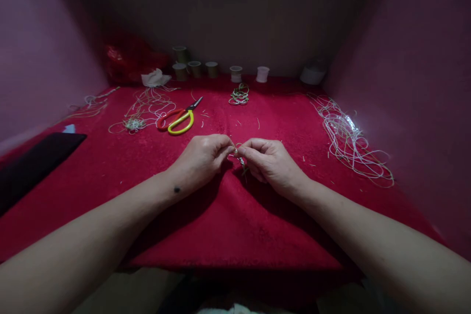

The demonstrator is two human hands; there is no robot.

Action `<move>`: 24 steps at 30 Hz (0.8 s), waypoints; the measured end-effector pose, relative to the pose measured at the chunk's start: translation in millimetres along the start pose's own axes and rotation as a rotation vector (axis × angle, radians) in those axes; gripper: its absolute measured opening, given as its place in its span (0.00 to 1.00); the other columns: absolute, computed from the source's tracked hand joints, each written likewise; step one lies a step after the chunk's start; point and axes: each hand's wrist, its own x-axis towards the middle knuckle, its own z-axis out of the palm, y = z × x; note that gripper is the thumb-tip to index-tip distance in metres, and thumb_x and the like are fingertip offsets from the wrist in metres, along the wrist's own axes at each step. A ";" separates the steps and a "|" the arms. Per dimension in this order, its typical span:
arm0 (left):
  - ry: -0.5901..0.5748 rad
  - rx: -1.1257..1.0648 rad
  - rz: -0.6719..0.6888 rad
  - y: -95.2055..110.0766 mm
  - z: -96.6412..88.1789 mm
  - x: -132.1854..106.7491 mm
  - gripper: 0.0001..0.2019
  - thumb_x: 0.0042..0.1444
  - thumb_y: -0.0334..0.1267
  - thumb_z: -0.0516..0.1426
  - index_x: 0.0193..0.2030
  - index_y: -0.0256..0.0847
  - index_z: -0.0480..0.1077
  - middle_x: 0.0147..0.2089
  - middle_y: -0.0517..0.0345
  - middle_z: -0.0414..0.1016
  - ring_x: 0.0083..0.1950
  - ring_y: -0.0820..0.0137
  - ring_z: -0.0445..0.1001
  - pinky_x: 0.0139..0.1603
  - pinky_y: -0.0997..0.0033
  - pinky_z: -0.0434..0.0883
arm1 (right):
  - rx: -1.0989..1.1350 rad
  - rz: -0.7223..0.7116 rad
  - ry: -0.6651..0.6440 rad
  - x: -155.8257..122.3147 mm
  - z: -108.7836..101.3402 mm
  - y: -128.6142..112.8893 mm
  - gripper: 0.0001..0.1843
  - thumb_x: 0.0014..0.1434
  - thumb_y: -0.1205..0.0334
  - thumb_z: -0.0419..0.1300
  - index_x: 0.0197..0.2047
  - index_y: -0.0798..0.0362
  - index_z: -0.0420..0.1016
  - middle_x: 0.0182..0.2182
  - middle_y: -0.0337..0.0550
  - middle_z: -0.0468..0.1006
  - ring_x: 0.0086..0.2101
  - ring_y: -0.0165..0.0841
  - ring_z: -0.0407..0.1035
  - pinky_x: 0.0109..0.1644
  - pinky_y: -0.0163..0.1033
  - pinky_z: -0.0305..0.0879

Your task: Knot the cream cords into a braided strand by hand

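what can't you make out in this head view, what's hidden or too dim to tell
Head view: the small cord piece, pinched between the left hand and right hand, is mostly covered by fingers, shape unclear.
The spools at the back are too small and dim to tell what is wound on them.
The red bag sits in shadow, contents unseen.
The dark flat thing is cut off by the left edge.
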 end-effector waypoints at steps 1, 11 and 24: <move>0.013 0.040 0.037 -1.1 0.2 -0.4 0.08 0.58 0.31 0.53 0.30 0.34 0.72 0.25 0.58 0.71 0.26 0.74 0.67 0.28 0.75 0.63 | -0.002 0.004 -0.001 0.0 0.0 0.1 0.12 0.59 0.60 0.58 0.25 0.56 0.67 0.13 0.29 0.59 0.14 0.20 0.51 0.16 0.29 0.45; 0.040 0.225 0.166 -7.6 0.9 -0.9 0.08 0.58 0.30 0.52 0.29 0.34 0.69 0.27 0.56 0.71 0.28 0.73 0.67 0.30 0.74 0.63 | -0.027 0.003 0.016 -0.1 -0.1 -0.9 0.12 0.58 0.60 0.58 0.25 0.56 0.68 0.13 0.29 0.59 0.14 0.20 0.52 0.17 0.29 0.46; -0.047 0.282 0.124 -3.6 -3.4 0.2 0.10 0.57 0.31 0.52 0.26 0.36 0.69 0.24 0.57 0.70 0.24 0.73 0.65 0.27 0.74 0.59 | -0.063 -0.024 0.047 -1.3 0.5 -0.4 0.13 0.58 0.60 0.57 0.24 0.55 0.67 0.13 0.28 0.59 0.14 0.20 0.51 0.19 0.30 0.47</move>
